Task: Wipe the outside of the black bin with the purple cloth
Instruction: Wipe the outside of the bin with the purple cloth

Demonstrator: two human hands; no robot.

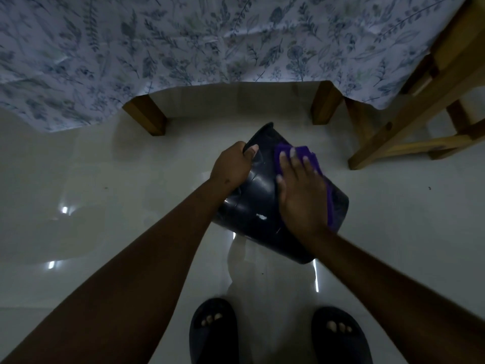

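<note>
The black bin is held tilted above the pale floor, its rim pointing away from me and its base nearest my feet. My left hand grips the rim on the bin's left side, thumb over the edge. My right hand lies flat with fingers spread on the purple cloth, pressing it against the bin's upper right side. The cloth shows beyond my fingertips and along the outer edge of my hand; the rest is hidden under my palm.
A floral tablecloth hangs over a table with wooden legs just beyond the bin. A wooden chair frame stands at the right. My feet in dark sandals stand on the glossy floor below.
</note>
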